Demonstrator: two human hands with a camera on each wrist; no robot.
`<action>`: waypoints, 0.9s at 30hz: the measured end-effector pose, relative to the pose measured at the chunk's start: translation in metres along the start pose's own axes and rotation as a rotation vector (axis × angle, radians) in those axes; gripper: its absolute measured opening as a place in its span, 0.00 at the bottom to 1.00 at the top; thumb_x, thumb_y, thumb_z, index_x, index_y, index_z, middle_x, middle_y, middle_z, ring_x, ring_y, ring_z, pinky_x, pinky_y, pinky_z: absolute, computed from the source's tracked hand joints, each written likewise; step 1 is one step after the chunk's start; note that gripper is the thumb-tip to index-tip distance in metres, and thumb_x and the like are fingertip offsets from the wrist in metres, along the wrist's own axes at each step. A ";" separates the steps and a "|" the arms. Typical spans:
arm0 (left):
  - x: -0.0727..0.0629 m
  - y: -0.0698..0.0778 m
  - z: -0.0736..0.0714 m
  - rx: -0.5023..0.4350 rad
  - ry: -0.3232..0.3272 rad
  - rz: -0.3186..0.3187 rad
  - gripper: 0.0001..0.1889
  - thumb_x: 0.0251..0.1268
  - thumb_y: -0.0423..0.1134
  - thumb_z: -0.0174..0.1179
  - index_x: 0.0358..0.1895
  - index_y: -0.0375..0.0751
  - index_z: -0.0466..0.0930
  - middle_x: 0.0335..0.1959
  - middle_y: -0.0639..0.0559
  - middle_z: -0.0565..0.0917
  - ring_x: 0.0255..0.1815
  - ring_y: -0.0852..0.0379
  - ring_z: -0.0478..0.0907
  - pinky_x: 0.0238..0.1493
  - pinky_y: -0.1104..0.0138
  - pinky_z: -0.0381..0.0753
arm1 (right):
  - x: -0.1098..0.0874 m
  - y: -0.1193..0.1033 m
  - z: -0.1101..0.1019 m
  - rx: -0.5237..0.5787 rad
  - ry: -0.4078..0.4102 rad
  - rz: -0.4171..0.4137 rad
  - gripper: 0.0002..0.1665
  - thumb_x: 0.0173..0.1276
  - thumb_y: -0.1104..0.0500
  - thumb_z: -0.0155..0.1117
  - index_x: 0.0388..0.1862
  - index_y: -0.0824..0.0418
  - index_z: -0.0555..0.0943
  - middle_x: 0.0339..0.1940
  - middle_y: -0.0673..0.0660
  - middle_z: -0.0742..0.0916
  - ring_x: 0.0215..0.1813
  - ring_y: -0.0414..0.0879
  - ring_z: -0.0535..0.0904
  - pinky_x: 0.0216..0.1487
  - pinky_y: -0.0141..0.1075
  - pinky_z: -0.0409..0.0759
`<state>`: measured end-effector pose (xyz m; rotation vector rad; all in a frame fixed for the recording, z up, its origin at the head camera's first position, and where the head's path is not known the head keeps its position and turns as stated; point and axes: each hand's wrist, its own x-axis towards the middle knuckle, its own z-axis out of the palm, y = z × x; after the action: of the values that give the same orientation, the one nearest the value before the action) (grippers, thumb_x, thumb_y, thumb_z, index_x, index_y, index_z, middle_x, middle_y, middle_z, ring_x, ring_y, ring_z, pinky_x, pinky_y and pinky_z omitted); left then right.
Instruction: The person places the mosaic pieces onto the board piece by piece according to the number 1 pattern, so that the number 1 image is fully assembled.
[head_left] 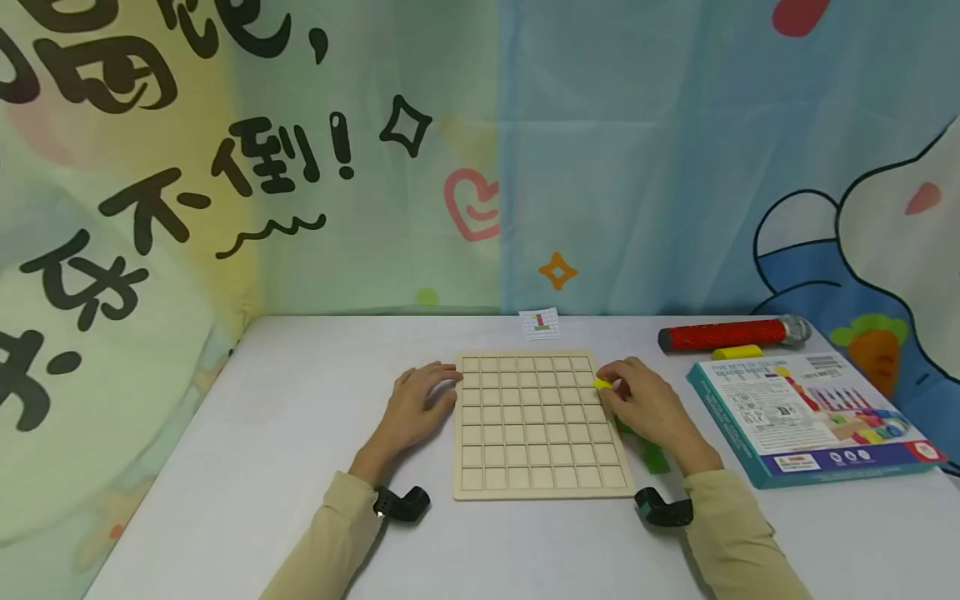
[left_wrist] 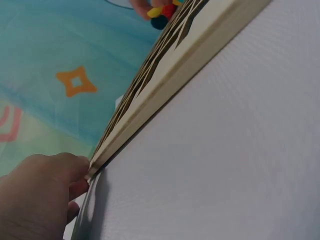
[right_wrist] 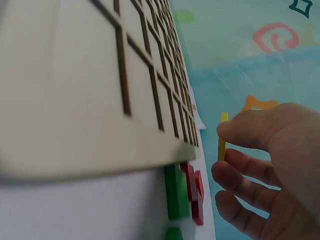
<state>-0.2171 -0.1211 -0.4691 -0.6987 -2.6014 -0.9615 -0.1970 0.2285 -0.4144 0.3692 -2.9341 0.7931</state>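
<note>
A pale wooden board (head_left: 543, 425) with a grid of square cells lies flat on the white table. My left hand (head_left: 411, 408) rests at the board's left edge, fingertips touching its side near the far corner; the left wrist view shows the same hand (left_wrist: 42, 192) at the rim. Beside the far right corner, my right hand (head_left: 651, 410) pinches a small, thin yellow piece (right_wrist: 222, 145) between thumb and fingers. Under that hand, along the board's right side, lie a green block (right_wrist: 177, 192) and red pieces (right_wrist: 193, 192), partly hidden in the head view.
A small printed card (head_left: 540, 324) lies behind the board. At the right stand a flat teal-edged box (head_left: 817, 417), a yellow cylinder (head_left: 737, 352) and a red tube with a silvery end (head_left: 727, 335). A printed curtain (head_left: 600, 167) hangs along the table's far edge.
</note>
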 end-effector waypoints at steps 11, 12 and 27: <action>0.001 0.000 0.006 0.011 -0.008 0.028 0.17 0.62 0.47 0.61 0.52 0.48 0.80 0.59 0.48 0.79 0.66 0.46 0.69 0.66 0.42 0.58 | 0.005 -0.011 0.006 0.024 -0.012 -0.034 0.15 0.66 0.59 0.61 0.50 0.61 0.78 0.42 0.56 0.80 0.37 0.45 0.73 0.34 0.34 0.70; 0.001 0.000 0.006 0.014 -0.011 0.028 0.17 0.61 0.47 0.61 0.52 0.49 0.80 0.59 0.48 0.79 0.66 0.47 0.69 0.66 0.42 0.58 | 0.005 -0.012 0.007 0.026 -0.010 -0.038 0.15 0.65 0.59 0.61 0.50 0.61 0.78 0.42 0.56 0.80 0.37 0.45 0.74 0.34 0.34 0.70; 0.002 -0.002 0.003 0.046 -0.020 0.050 0.18 0.60 0.50 0.62 0.52 0.49 0.79 0.62 0.49 0.77 0.67 0.48 0.69 0.65 0.41 0.58 | 0.022 -0.033 0.020 0.067 -0.053 -0.100 0.14 0.66 0.58 0.60 0.49 0.60 0.79 0.45 0.54 0.81 0.39 0.45 0.77 0.35 0.34 0.73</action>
<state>-0.2198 -0.1200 -0.4717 -0.7608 -2.6015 -0.8813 -0.2105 0.1863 -0.4132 0.5464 -2.9155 0.8832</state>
